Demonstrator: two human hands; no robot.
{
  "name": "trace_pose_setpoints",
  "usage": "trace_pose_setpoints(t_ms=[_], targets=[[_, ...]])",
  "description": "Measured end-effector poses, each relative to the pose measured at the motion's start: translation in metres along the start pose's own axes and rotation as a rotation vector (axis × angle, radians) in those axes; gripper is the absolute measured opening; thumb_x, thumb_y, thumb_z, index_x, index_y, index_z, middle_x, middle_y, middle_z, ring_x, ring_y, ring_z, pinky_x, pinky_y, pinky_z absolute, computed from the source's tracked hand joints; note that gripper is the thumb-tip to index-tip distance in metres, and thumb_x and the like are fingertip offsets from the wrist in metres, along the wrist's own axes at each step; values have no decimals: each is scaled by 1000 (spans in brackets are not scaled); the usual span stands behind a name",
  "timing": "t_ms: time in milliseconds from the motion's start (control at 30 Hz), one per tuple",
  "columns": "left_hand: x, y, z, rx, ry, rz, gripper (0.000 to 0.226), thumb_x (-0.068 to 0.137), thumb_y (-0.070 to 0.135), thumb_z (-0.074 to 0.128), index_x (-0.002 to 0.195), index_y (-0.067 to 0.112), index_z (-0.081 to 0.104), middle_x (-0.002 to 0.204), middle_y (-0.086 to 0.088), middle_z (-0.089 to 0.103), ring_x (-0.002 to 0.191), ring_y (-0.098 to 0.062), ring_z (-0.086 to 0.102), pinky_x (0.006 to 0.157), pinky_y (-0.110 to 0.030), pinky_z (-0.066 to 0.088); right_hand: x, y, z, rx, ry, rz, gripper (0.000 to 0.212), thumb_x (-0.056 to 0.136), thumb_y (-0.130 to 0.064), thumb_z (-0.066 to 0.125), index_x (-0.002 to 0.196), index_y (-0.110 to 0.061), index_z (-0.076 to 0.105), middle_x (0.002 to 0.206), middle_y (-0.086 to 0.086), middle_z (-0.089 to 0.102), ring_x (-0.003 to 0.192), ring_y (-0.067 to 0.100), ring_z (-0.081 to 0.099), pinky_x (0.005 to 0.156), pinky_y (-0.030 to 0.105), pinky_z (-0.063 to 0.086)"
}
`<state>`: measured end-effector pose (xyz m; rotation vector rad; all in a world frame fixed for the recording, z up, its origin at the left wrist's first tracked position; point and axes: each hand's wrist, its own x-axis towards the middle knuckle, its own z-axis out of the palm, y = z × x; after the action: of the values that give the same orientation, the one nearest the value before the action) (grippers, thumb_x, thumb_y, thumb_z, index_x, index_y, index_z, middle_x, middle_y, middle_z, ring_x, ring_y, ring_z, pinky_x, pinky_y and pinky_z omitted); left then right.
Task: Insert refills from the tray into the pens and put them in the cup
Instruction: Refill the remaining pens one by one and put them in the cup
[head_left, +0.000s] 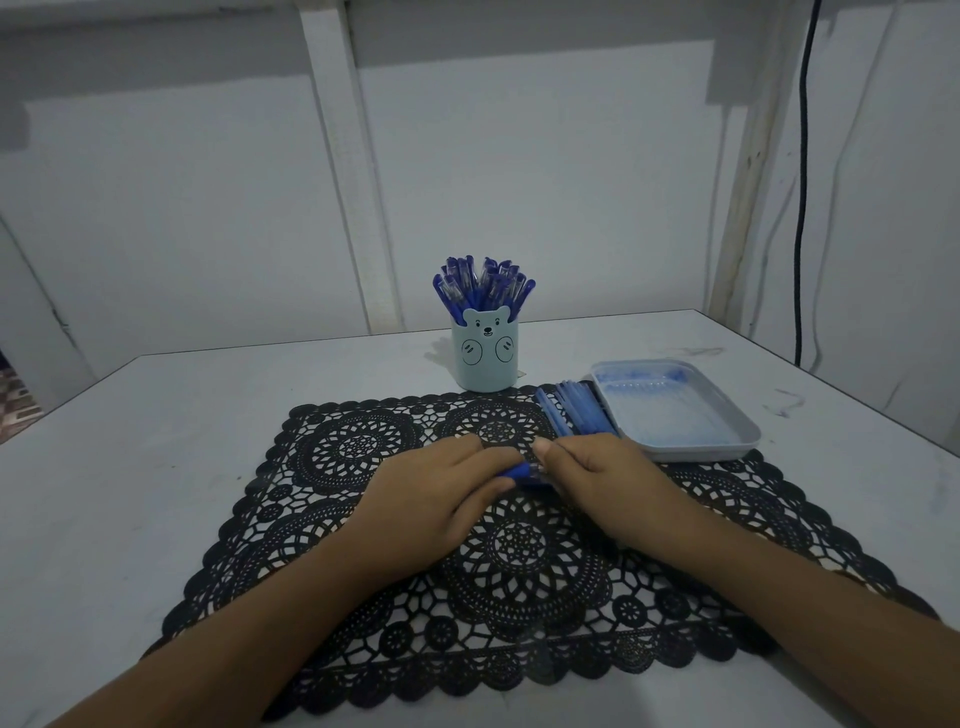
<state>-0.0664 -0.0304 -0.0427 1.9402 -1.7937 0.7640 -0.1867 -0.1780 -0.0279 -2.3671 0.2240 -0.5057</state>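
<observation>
1. Pale grey table, x1: back edge against wall, left and right edges in view; wide bare room left of mat, narrower strip right of tray.
2. Black lace mat, x1, mid-table, scalloped border running close to front edge.
3. Hands, x2, low over mat centre, knuckles up, thumbs nearly meeting. Left hand w/ fingers curled round one end of pen; right hand gripping other end, thumb on top.
4. Light blue tray, x1, at mat's far right corner, partly on the lace; blue smears inside.
5. Bear-face cup, x1, upright just behind mat's far edge, apart from tray.
6. Blue pens in cup: crowded bunch, too packed to count.
7. Loose blue bundle on mat against tray's left wall; pens or refills, can't tell, no. unclear.
8. Blue pen, x1, lying crosswise btwn both hands, mostly hidden.
</observation>
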Motion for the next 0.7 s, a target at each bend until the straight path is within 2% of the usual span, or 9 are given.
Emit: trace_pose_setpoints(t_ms=[67,233,367,533,600,700], targets=[[1,0,0,33,32,31,20,94,34,39,109,27,49,76,8,56,63,-7,50,51,-17,36,0,-1,0,19,2,29,48,96,-33,38,50,-20,36,41,-9,39,43,1,38,49,19,29],[3,-1,0,192,96,133,16,89,25,48,104,22,51,68,3,53,55,-12,42,46,-22,26,-1,-3,-2,110,-16,109,49,95,-37,38,49,-19,36,45,-8,35,41,3,30,54,26,29],[3,-2,3,195,110,126,16,91,27,46,106,21,51,68,2,52,54,-12,43,46,-22,28,-3,-5,-2,5,60,53,48,95,-38,38,51,-19,43,46,-8,44,45,3,39,52,22,33],[0,-4,5,58,78,-60,22,93,34,39,110,25,50,74,8,58,60,-6,51,46,-22,44,-2,2,-10,-200,197,-32,39,96,-38,30,81,-14,57,71,-1,56,69,12,51,67,31,41],[0,-5,5,2,83,-134,25,93,35,39,112,26,51,81,9,63,67,-4,55,50,-25,49,0,10,-12,-320,123,-83,30,95,-39,37,96,-21,61,86,-3,51,80,10,48,73,26,40],[0,-5,5,-6,75,-165,27,92,36,39,112,25,54,87,10,65,71,-1,56,53,-24,50,2,22,-7,-535,-20,-144,31,91,-43,47,114,-28,61,102,-3,45,95,12,42,81,25,39]])
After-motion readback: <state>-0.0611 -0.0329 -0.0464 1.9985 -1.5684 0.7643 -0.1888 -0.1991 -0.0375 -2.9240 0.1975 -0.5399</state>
